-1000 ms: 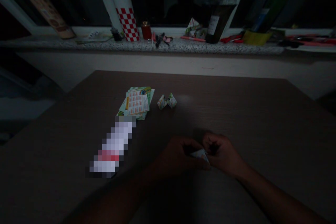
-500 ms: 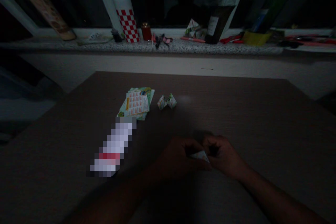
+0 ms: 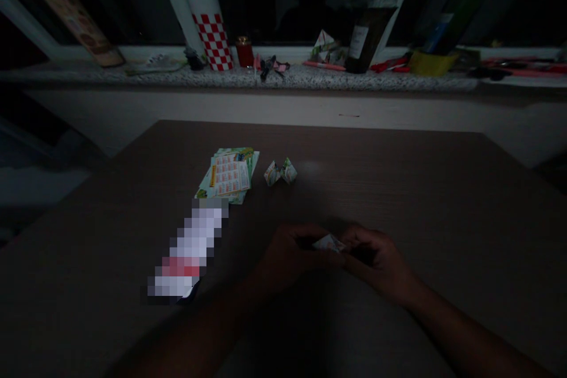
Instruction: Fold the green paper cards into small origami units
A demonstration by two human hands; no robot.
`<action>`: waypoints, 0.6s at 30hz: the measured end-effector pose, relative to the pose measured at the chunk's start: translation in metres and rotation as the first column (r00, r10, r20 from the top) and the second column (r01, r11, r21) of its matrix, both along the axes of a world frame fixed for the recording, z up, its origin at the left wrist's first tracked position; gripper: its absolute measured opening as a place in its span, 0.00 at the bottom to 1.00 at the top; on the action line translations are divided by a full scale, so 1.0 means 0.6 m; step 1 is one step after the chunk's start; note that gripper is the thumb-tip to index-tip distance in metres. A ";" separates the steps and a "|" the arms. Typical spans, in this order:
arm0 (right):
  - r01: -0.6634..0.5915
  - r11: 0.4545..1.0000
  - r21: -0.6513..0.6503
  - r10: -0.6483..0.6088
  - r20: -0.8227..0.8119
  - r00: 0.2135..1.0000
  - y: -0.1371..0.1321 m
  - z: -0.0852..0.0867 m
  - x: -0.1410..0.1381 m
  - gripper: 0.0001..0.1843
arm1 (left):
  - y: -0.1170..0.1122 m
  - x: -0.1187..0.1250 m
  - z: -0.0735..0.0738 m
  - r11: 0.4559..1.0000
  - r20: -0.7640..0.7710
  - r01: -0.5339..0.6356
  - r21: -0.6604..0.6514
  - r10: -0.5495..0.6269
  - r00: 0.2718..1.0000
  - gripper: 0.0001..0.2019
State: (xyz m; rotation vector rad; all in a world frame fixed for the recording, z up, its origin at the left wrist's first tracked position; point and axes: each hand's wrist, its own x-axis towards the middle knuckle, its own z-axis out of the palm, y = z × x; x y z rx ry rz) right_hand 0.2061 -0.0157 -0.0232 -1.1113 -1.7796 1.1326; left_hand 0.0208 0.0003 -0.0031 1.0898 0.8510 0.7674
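A small folded piece of printed paper (image 3: 328, 243) is pinched between my two hands above the table. My left hand (image 3: 290, 257) grips it from the left, thumb and fingers closed on it. From the right, my right hand (image 3: 376, 257) has its thumb and fingertips on the paper's right end. Fingers cover part of the paper, and the dim light hides its creases. Beyond my hands, two small folded paper pieces (image 3: 280, 172) stand close together. To their left lies a loose stack of printed paper sheets (image 3: 230, 177).
A phone with a blurred-out lit screen (image 3: 188, 248) lies on the brown table (image 3: 420, 189), left of my hands. Along the granite windowsill (image 3: 177, 78) stand a checkered bottle (image 3: 212, 35), a red jar (image 3: 244, 53), a dark cup (image 3: 367, 41) and a green bottle (image 3: 465, 0).
The folded paper has shifted slightly up and left in my hands and shows a different face. My fingers have changed position around it. Both hands keep hold.
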 end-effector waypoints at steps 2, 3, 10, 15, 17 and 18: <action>-0.010 1.000 -0.001 0.010 -0.004 1.000 -0.002 0.001 0.000 0.06 | 0.000 -0.001 0.003 1.000 0.004 -0.016 0.013 0.016 1.000 0.08; -0.020 1.000 0.005 0.020 -0.013 1.000 -0.003 0.001 0.000 0.06 | 0.000 -0.001 0.003 1.000 0.004 -0.017 0.010 0.017 1.000 0.08; -0.034 0.991 0.126 0.032 0.015 0.999 -0.005 0.006 -0.001 0.05 | -0.001 0.001 -0.005 0.996 -0.091 -0.087 -0.016 0.085 0.992 0.09; -0.010 0.990 0.143 0.005 0.036 0.999 -0.005 0.001 -0.005 0.07 | -0.001 0.002 -0.010 0.997 -0.076 -0.076 -0.034 0.073 0.994 0.09; -0.015 0.990 0.143 0.012 0.024 1.000 -0.005 0.000 -0.005 0.07 | -0.001 0.002 -0.011 0.997 -0.060 -0.068 -0.035 0.065 0.996 0.09; -0.018 0.990 0.142 0.016 0.017 1.000 -0.004 -0.001 -0.006 0.07 | 0.000 0.002 -0.012 0.998 -0.058 -0.062 -0.031 0.060 0.996 0.09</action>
